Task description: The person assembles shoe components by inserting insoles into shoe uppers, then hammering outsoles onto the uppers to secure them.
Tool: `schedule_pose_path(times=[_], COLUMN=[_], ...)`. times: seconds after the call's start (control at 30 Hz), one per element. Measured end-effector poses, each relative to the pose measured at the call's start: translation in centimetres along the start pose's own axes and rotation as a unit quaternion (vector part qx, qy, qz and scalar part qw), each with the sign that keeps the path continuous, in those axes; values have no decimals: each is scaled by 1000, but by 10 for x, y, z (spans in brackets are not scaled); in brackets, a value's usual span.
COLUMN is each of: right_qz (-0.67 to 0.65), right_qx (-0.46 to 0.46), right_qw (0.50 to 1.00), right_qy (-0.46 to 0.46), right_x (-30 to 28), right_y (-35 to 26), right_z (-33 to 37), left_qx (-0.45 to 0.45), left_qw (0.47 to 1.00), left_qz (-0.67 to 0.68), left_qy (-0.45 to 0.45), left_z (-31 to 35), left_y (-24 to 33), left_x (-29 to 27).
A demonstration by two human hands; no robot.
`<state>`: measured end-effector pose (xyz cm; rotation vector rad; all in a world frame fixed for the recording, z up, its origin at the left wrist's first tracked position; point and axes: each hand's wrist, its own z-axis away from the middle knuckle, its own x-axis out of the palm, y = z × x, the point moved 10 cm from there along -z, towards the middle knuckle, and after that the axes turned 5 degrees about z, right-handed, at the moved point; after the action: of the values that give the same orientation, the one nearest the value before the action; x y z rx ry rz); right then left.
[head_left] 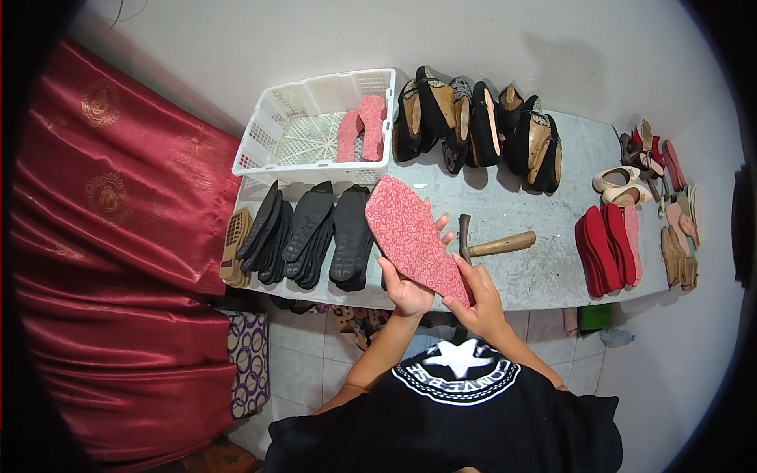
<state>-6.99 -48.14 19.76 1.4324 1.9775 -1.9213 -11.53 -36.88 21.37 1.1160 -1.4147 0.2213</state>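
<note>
A pink shoe sole (412,236) with a red squiggle pattern is held up, tilted, over the near part of the table. My left hand (410,293) is closed round its near-left edge, with fingertips showing past the far side. At the narrower lower-right end, my right hand (482,306) grips it between thumb and fingers. Just beyond my right hand lies a hammer (505,243) with a wooden handle, its metal head toward the sole. Stacks of black soles (352,236) stand close to the left of my left hand.
A white plastic basket (315,169) at the back left holds pink sole pieces (371,130). Black shoes on lasts (473,126) line the table's (552,229) back. Red soles (603,248) and cream shoes (619,187) lie at right. A red curtain (118,260) hangs at left.
</note>
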Motion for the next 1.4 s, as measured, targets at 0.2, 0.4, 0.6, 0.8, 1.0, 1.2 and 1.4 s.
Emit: schedule_pose_path(times=[0.2, 0.4, 0.6, 0.8, 1.0, 1.2, 1.4], right_qz=[7, 20, 23, 26, 98, 77, 99], right_qx=[-10, -2, 9, 16, -68, -20, -22], right_qw=[1000, 1000, 999, 999, 992, 997, 994], right_qy=[0, -12, -21, -41, 31, -24, -47], right_x=[1, 0, 0, -1, -10, 0, 1], right_y=[-4, -4, -2, -7, -23, -15, -7], right_z=[-2, -3, -4, -5, -8, -6, -3], left_qx=[9, 17, 0, -7, -18, -29, -34], left_qw=[1000, 998, 999, 996, 988, 989, 993], left_qz=[0, -62, -26, 71, 137, 132, 112], left_qy=[2, 13, 24, 46, 63, 68, 28], left_z=[-1, -3, -2, -5, -6, -5, -16], left_y=[2, 0, -1, -1, -5, -2, 21], left_x=[-3, -6, -11, -19, -30, -34, -34])
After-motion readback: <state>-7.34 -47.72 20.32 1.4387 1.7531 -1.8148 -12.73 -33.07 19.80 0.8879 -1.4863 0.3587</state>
